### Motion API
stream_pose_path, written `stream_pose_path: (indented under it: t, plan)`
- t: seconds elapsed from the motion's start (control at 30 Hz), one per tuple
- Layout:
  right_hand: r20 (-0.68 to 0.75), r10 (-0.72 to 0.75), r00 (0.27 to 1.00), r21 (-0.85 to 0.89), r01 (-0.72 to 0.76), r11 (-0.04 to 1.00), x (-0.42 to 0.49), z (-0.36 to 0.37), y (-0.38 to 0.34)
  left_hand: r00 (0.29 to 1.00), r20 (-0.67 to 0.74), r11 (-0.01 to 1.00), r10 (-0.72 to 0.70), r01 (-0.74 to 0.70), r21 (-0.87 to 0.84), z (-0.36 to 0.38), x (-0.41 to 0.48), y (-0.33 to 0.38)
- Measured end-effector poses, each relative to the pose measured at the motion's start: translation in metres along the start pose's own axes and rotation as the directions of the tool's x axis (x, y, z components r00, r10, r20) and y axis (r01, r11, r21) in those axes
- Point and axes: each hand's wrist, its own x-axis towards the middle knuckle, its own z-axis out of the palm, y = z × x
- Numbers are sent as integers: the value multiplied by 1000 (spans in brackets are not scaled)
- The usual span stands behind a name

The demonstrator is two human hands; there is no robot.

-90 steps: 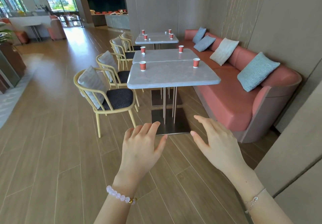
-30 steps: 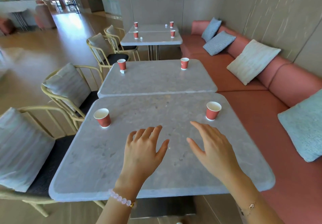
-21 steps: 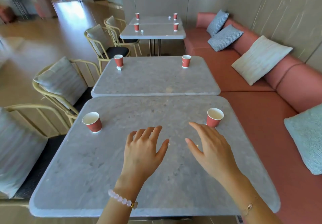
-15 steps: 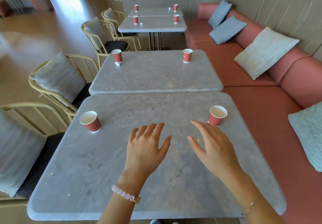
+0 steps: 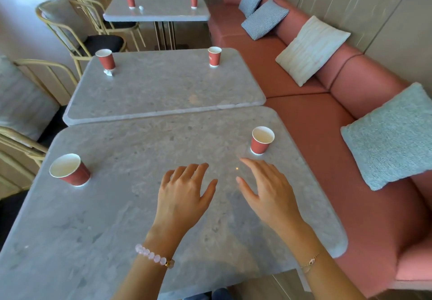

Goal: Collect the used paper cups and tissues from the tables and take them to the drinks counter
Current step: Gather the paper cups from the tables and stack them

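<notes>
Two red paper cups stand on the nearest grey table (image 5: 117, 229): one (image 5: 70, 170) at its left edge, one (image 5: 261, 140) towards the right. My left hand (image 5: 184, 194) and my right hand (image 5: 268, 190) hover over the table's middle, fingers spread, holding nothing. The right hand's fingertips are just short of the right cup. On the second table (image 5: 163, 94) stand two more cups, the left cup (image 5: 105, 58) with a crumpled tissue (image 5: 108, 72) at its foot and the right cup (image 5: 214, 56). Several cups and small tissues sit on the far tables (image 5: 159, 10).
A pink bench sofa (image 5: 315, 117) with several cushions runs along the right of the tables. Yellow-framed chairs (image 5: 77, 31) with cushions line the left side. A grey panelled wall stands behind the sofa.
I have walked up to the nearest table and leaned over it; the cups appear closer. Both hands stay open, the right one nearer the right cup.
</notes>
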Motion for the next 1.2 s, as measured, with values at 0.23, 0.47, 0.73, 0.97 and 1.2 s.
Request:
stream_pose_path:
  t: [0.23, 0.47, 0.73, 0.97, 1.2]
  plan:
    - [8, 85, 996, 29, -85, 996, 4, 9, 24, 997, 70, 999, 37, -35, -26, 23, 19, 6]
    - [48, 158, 986, 53, -160, 986, 18, 33, 53, 990, 134, 998, 45, -41, -37, 43, 42, 4]
    - [87, 333, 939, 58, -339, 939, 46, 70, 108, 986, 163, 999, 37, -33, -22, 59, 62, -4]
    - [95, 663, 743, 359, -646, 673, 73, 113, 146, 982, 189, 1000, 12, -11, -3, 63, 72, -7]
    - [181, 721, 669, 696, -606, 387, 95, 150, 156, 978, 207, 1000, -15, 13, 10, 63, 76, -12]
